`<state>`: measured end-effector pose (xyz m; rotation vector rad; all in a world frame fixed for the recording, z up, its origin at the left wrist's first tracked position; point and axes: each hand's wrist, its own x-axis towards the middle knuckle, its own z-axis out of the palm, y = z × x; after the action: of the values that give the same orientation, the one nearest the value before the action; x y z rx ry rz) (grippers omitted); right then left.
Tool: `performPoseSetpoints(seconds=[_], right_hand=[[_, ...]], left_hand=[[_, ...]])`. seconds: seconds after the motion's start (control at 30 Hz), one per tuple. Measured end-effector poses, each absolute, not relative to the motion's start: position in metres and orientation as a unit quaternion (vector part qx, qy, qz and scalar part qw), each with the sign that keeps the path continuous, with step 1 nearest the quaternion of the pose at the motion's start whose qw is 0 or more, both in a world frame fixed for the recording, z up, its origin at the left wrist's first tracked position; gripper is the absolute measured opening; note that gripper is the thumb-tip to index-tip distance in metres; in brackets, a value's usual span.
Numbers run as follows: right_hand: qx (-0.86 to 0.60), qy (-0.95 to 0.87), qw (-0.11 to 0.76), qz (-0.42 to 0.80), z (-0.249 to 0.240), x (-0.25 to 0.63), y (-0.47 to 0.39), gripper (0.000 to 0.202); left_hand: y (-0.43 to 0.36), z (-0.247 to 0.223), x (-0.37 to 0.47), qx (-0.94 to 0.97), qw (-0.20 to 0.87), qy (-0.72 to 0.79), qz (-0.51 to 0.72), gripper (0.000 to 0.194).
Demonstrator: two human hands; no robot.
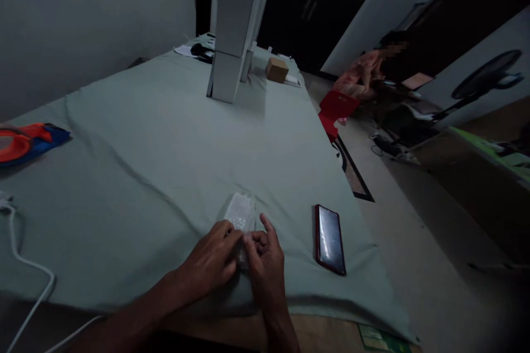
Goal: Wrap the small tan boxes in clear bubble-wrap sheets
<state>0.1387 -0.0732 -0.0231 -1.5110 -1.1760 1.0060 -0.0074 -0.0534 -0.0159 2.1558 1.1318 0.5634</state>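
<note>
Okay, so both hands are on a bubble-wrapped packet lying on the near part of the green cloth. Left hand has its grip closed on the near end, and the right hand is pinching the wrap right beside it, index finger poking up. Phone in a red case lies flat to the right, white cable at near left, small cardboard box way over on the far side.
</note>
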Motion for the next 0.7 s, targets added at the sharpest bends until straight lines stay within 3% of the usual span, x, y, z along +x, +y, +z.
performPoseSetpoints(seconds=[0.1, 0.33, 0.53, 0.7], right_hand=[[-0.614, -0.5, 0.451, 0.411, -0.019, 0.139, -0.073, 0.062], [-0.562, -0.58, 0.417, 0.417, -0.019, 0.152, -0.085, 0.05], [-0.561, -0.687, 0.339, 0.314, -0.024, 0.15, -0.088, 0.064], [-0.536, -0.757, 0.299, 0.227, -0.026, 0.148, -0.087, 0.079]], left_hand=[[-0.057, -0.024, -0.006, 0.809, 0.317, 0.43, 0.243, 0.068], [-0.059, -0.031, -0.005, 0.784, 0.339, 0.443, 0.274, 0.079], [-0.054, -0.022, -0.008, 0.708, 0.419, 0.48, 0.306, 0.069], [-0.053, -0.022, -0.001, 0.678, 0.394, 0.522, 0.335, 0.046]])
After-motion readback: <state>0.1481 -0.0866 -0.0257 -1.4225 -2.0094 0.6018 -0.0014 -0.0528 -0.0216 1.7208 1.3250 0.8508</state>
